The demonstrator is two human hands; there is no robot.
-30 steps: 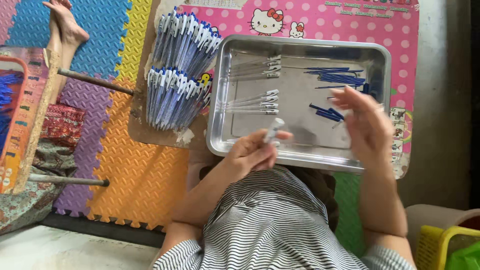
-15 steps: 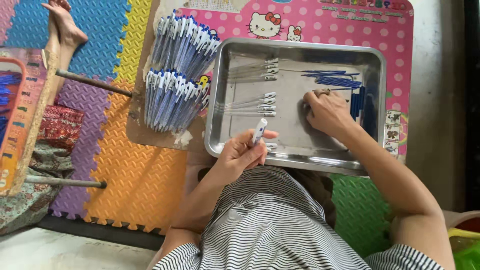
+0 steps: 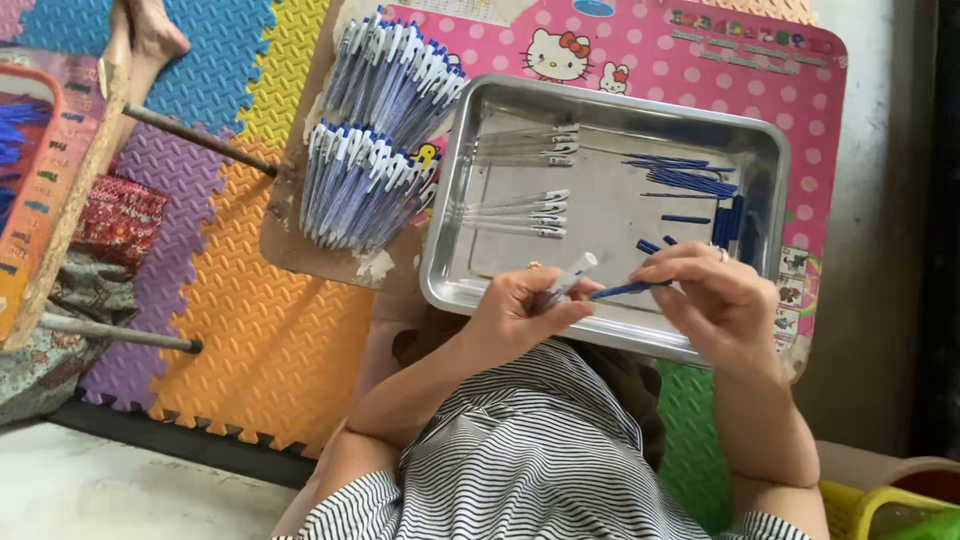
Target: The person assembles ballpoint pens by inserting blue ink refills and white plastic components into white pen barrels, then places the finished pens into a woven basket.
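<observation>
At lower centre, the left hand (image 3: 515, 315) pinches a clear plastic pen barrel (image 3: 571, 277); the right hand (image 3: 722, 300) pinches a thin blue refill (image 3: 625, 290), both over the shiny metal tray's (image 3: 770, 160) near rim, its middle open.

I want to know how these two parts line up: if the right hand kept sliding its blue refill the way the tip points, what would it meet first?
Most likely the open end of the clear pen barrel held in the left hand; the refill in the right hand points toward it, though depth is unclear.
</observation>
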